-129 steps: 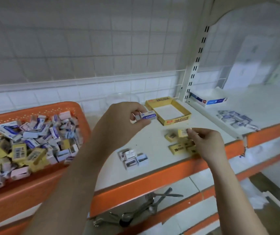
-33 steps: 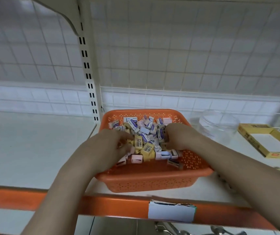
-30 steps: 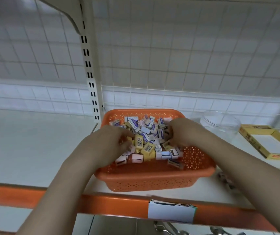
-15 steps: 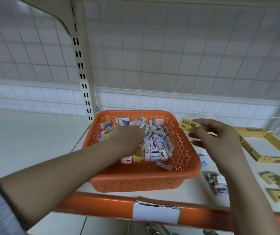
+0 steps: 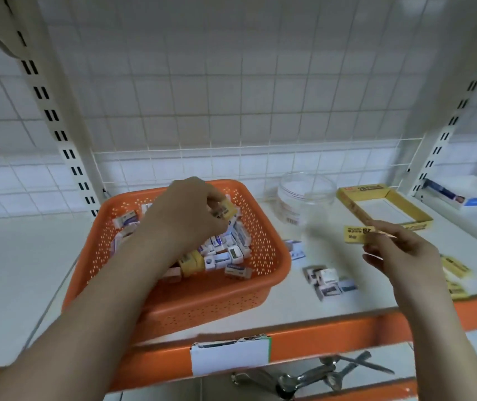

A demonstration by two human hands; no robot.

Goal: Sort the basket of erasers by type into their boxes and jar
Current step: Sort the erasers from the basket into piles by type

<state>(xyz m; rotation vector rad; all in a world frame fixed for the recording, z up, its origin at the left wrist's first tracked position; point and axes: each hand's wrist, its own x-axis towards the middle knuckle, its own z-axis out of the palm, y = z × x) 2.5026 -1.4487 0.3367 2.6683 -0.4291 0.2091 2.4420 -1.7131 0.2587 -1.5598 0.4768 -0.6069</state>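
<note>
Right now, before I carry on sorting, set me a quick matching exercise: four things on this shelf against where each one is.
Things:
1. clear jar
2. yellow box
3. orange basket
4. yellow eraser

Places:
A. pinched in the right hand
B. under the left hand
C. between basket and yellow box
D. right of the jar, open, nothing in it

Pairs: 1-C, 2-D, 3-B, 4-A
</note>
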